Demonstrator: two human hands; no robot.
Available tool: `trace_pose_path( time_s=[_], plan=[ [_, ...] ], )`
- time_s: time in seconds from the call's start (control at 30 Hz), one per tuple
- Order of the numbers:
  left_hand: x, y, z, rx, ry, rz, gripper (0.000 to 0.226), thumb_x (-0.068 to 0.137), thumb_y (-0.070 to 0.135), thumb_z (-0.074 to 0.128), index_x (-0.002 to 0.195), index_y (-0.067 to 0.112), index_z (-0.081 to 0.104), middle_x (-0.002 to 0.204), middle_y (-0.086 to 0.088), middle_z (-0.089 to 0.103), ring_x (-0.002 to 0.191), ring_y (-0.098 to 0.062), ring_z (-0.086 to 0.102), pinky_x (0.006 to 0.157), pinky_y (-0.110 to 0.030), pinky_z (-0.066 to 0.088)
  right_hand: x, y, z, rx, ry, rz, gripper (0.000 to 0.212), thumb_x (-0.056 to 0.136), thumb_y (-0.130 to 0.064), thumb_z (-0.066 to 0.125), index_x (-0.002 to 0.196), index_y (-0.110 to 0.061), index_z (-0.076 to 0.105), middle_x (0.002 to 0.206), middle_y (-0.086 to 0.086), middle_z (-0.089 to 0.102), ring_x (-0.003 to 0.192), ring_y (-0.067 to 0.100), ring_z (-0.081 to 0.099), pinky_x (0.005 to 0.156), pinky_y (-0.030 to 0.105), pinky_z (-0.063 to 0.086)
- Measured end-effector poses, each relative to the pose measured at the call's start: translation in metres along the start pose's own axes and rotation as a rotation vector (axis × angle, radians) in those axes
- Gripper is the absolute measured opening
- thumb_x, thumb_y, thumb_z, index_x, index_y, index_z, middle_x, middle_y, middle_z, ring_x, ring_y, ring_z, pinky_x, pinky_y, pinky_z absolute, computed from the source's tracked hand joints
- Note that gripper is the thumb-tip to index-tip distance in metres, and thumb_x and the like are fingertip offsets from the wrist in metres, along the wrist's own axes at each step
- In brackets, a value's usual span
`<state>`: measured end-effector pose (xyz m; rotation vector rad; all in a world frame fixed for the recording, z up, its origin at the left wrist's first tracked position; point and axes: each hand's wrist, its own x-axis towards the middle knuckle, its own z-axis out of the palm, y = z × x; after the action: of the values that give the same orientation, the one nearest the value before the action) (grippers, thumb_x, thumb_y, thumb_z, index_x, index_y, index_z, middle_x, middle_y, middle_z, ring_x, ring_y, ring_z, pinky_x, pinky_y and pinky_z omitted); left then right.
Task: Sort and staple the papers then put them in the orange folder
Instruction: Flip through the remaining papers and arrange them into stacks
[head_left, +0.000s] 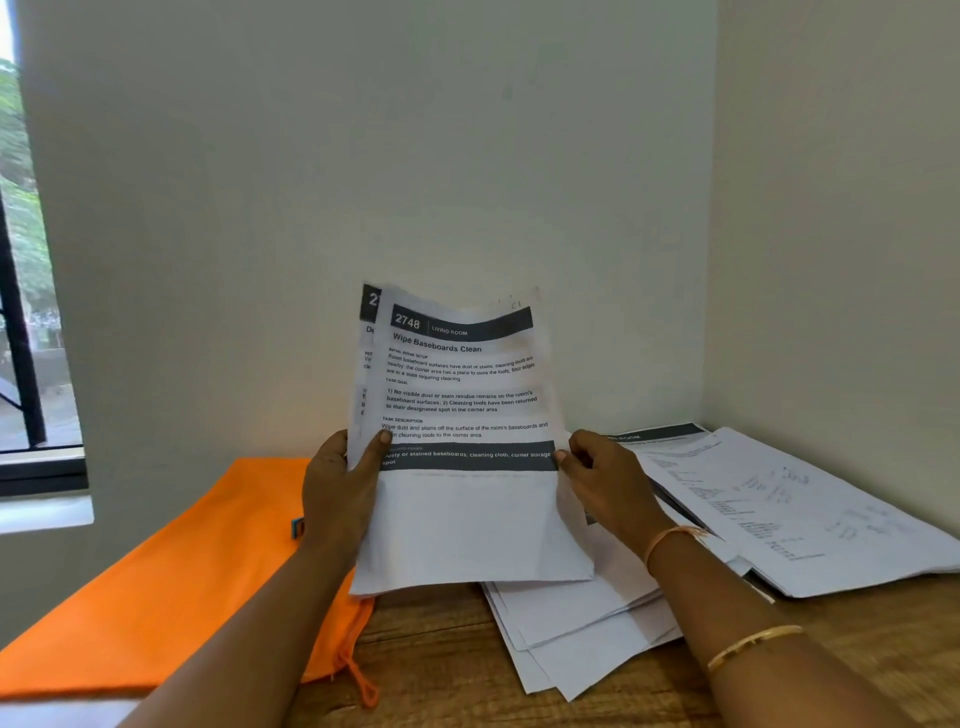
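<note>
I hold a small set of printed sheets (467, 415) upright above the desk; the front one is headed "2748 Living Room, Wipe Baseboards Clean", and another sheet peeks out behind its left edge. My left hand (340, 493) grips the set's left edge, thumb on the front. My right hand (608, 486) pinches the right edge. The orange folder (171, 587) lies flat at the left, its orange cord (358, 675) trailing onto the desk. A small blue object (296, 527) shows on the folder behind my left wrist; I cannot tell what it is.
Loose white sheets (576, 634) lie fanned on the wooden desk (431, 654) below the held set. A second pile of printed papers (769, 499) sits at the right by the corner walls. A window (26, 260) is at the far left.
</note>
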<state>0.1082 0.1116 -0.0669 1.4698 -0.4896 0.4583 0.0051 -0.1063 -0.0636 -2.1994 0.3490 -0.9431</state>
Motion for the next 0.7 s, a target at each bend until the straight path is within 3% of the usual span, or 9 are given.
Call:
trace_pose_path(
  time_s=[0.1, 0.17, 0.23, 0.3, 0.47, 0.6, 0.63, 0.7],
  plan=[
    [0.000, -0.002, 0.001, 0.018, 0.012, -0.005, 0.026, 0.090, 0.026, 0.061, 0.112, 0.012, 0.057, 0.105, -0.002, 0.064, 0.093, -0.021, 0.064, 0.064, -0.020, 0.049, 0.000, 0.003, 0.002, -0.050, 0.066, -0.098, 0.027, 0.094, -0.016, 0.053, 0.069, -0.009, 0.047, 0.061, 0.003, 0.046, 0.060, 0.019, 0.042, 0.057, 0.035, 0.041],
    [0.000, -0.003, 0.001, 0.011, 0.029, -0.004, 0.037, 0.090, 0.024, 0.062, 0.123, 0.019, 0.049, 0.117, -0.001, 0.059, 0.104, -0.023, 0.060, 0.076, -0.030, 0.053, 0.000, 0.003, 0.001, -0.091, 0.133, -0.195, 0.017, 0.094, -0.010, 0.050, 0.090, -0.009, 0.067, 0.077, 0.007, 0.058, 0.071, 0.020, 0.050, 0.064, 0.030, 0.042],
    [0.001, -0.004, 0.000, 0.008, 0.034, 0.004, 0.055, 0.090, 0.022, 0.061, 0.139, 0.027, 0.036, 0.137, -0.001, 0.048, 0.116, -0.023, 0.053, 0.093, -0.040, 0.049, 0.000, 0.004, 0.000, -0.120, 0.159, -0.277, 0.035, 0.093, 0.000, 0.046, 0.120, -0.011, 0.065, 0.091, 0.009, 0.062, 0.078, 0.017, 0.053, 0.069, 0.023, 0.046],
    [0.000, -0.005, -0.002, 0.005, 0.026, 0.018, 0.065, 0.091, 0.021, 0.060, 0.146, 0.031, 0.026, 0.147, 0.000, 0.038, 0.127, -0.021, 0.044, 0.103, -0.040, 0.042, 0.001, 0.004, 0.000, -0.154, 0.144, -0.328, 0.044, 0.091, 0.004, 0.044, 0.128, -0.016, 0.058, 0.092, 0.006, 0.061, 0.077, 0.013, 0.051, 0.067, 0.012, 0.042],
    [0.003, -0.011, -0.002, 0.027, -0.018, -0.017, 0.050, 0.093, 0.019, 0.056, 0.140, 0.026, 0.039, 0.144, -0.002, 0.043, 0.128, -0.024, 0.045, 0.104, -0.043, 0.041, 0.003, 0.003, 0.006, -0.041, 0.080, -0.331, 0.042, 0.087, 0.011, 0.046, 0.113, -0.012, 0.068, 0.092, 0.012, 0.065, 0.075, 0.016, 0.054, 0.060, 0.008, 0.042],
    [0.004, -0.011, -0.001, 0.013, -0.025, -0.062, 0.048, 0.094, 0.021, 0.055, 0.139, 0.023, 0.039, 0.142, -0.005, 0.045, 0.125, -0.025, 0.048, 0.103, -0.045, 0.043, 0.000, -0.003, 0.004, 0.077, 0.032, -0.193, 0.038, 0.088, 0.011, 0.046, 0.095, -0.012, 0.075, 0.100, 0.007, 0.062, 0.087, 0.013, 0.055, 0.070, 0.003, 0.042],
    [0.005, -0.011, -0.001, 0.015, -0.021, -0.066, 0.048, 0.094, 0.022, 0.055, 0.139, 0.024, 0.039, 0.140, -0.006, 0.047, 0.123, -0.025, 0.050, 0.102, -0.046, 0.044, 0.000, -0.004, 0.004, 0.097, 0.019, -0.162, 0.038, 0.090, 0.009, 0.046, 0.093, -0.014, 0.075, 0.102, 0.005, 0.062, 0.091, 0.013, 0.055, 0.076, 0.005, 0.043],
    [0.006, -0.009, -0.001, 0.026, -0.020, -0.084, 0.048, 0.095, 0.025, 0.054, 0.139, 0.027, 0.036, 0.139, -0.007, 0.049, 0.122, -0.027, 0.051, 0.102, -0.047, 0.043, -0.002, -0.006, 0.003, 0.163, -0.008, -0.077, 0.037, 0.092, 0.006, 0.046, 0.089, -0.018, 0.074, 0.102, 0.004, 0.063, 0.095, 0.024, 0.060, 0.084, 0.024, 0.051]
  ],
)
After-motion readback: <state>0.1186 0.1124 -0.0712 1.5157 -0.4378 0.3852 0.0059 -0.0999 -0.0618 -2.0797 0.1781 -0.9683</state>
